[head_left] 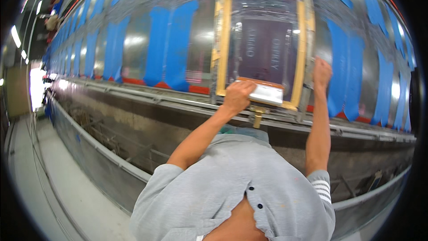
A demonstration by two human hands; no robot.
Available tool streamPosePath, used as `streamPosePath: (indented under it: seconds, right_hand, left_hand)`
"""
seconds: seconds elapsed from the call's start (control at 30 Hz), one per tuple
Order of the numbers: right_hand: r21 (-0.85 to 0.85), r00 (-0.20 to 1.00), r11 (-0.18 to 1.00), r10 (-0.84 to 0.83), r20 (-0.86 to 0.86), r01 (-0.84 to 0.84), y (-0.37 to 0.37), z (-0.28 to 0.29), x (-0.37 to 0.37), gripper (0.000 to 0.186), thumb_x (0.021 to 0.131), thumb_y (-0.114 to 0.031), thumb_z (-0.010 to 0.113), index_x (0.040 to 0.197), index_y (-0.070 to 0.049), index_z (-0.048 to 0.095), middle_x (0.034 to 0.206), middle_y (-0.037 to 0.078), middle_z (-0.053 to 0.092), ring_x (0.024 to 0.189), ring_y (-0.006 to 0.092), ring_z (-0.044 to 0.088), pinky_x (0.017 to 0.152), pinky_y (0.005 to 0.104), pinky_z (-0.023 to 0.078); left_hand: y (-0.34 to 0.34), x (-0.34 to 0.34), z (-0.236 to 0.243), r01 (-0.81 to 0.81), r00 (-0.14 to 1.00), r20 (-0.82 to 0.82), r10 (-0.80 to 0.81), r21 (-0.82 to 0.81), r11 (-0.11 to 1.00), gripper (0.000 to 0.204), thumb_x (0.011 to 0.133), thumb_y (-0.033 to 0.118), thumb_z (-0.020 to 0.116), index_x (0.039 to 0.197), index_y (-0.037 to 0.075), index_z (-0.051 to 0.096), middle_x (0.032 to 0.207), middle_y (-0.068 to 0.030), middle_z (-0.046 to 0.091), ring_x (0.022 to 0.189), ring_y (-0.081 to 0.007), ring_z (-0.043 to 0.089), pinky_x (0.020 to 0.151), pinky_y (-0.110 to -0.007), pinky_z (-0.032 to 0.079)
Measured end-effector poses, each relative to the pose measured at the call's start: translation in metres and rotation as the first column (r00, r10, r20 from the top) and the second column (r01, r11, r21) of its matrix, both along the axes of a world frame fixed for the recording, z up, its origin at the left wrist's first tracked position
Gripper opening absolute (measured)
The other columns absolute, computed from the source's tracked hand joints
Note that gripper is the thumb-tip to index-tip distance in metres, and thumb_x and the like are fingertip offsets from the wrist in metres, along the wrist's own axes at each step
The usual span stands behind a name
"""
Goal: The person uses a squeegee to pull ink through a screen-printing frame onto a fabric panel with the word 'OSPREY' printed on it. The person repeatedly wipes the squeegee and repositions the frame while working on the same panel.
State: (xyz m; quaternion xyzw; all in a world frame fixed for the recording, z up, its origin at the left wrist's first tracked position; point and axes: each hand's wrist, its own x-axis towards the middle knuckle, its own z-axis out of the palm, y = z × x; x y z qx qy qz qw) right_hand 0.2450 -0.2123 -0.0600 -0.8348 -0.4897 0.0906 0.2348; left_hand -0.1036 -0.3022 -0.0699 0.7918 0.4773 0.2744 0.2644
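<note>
squeegee needs, we judge, even pressure and a steady tilt. it sits at the near end of the frame, long axis left to right, dipping slightly rightward, orange edge away from us. our left hand has fingers closed on its left end; our right hand curls beside the frame, grip unclear to us.

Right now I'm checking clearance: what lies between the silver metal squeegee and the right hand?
In the head view, rightward from the squeegee: purple mesh, the rectangular frame's yellow side and grey edge, then the right hand.
</note>
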Motion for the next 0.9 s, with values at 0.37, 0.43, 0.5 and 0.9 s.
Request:
streamPosePath:
  seconds: [0.37,0.43,0.5,0.9]
  right_hand:
    - [0.198,0.939,0.980,0.100,-0.329,-0.035,0.023,-0.061,-0.220,0.038,0.097,-0.031,0.066,0.077,0.001,0.069,0.074,0.022,0.068,0.063,0.0326,0.062,0.063,0.0463,0.046]
    - [0.159,0.900,0.987,0.080,-0.428,-0.012,0.034,-0.071,-0.256,0.041,0.096,-0.032,0.065,0.075,0.003,0.067,0.073,0.024,0.066,0.064,0.0390,0.063,0.064,0.0485,0.046]
    - [0.176,0.869,0.984,0.089,-0.486,-0.002,0.036,-0.076,-0.264,0.043,0.096,-0.034,0.064,0.074,0.003,0.067,0.071,0.024,0.064,0.066,0.0418,0.064,0.065,0.0496,0.046]
    - [0.039,0.965,0.999,0.009,-0.262,0.001,0.048,-0.116,-0.251,0.042,0.095,-0.036,0.060,0.079,0.003,0.068,0.080,0.026,0.065,0.075,0.0452,0.065,0.070,0.0521,0.048]
  left_hand:
    - [-0.009,-0.184,-0.019,-0.115,0.962,-0.237,0.134,0.093,0.989,0.043,0.067,-0.007,0.064,0.108,0.003,0.074,0.113,-0.0136,0.075,0.108,-0.0311,0.071,0.090,-0.042,0.055]
    - [-0.008,-0.207,-0.011,-0.130,0.942,-0.297,0.159,0.115,0.985,0.044,0.067,-0.008,0.062,0.108,0.005,0.075,0.114,-0.0120,0.075,0.110,-0.0290,0.071,0.091,-0.041,0.054]
    - [-0.014,-0.213,-0.010,-0.155,0.935,-0.308,0.177,0.095,0.983,0.044,0.068,-0.008,0.062,0.108,0.005,0.075,0.114,-0.0106,0.076,0.110,-0.0284,0.071,0.092,-0.041,0.054]
    - [-0.043,-0.217,-0.035,-0.190,0.941,-0.291,0.172,-0.033,0.981,0.042,0.070,-0.006,0.063,0.109,0.006,0.074,0.113,-0.0100,0.076,0.108,-0.0292,0.071,0.090,-0.042,0.054]
